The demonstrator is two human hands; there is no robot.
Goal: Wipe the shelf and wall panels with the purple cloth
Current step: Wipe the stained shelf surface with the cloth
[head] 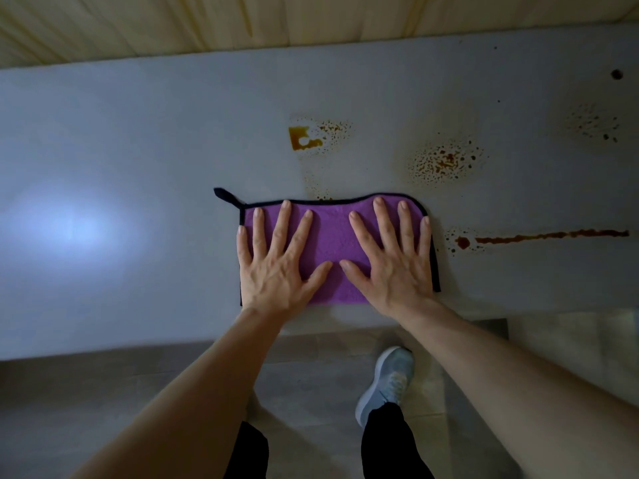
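Both hands, left (276,267) and right (390,264), press flat, fingers spread, on the cloth (332,236) on the shelf (138,160). Brown stains (442,162) remain far and right; the left looks clean, perhaps glare.

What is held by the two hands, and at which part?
Nothing is gripped. The left hand and the right hand lie flat with straight fingers on the purple cloth, pressing its middle against the shelf.
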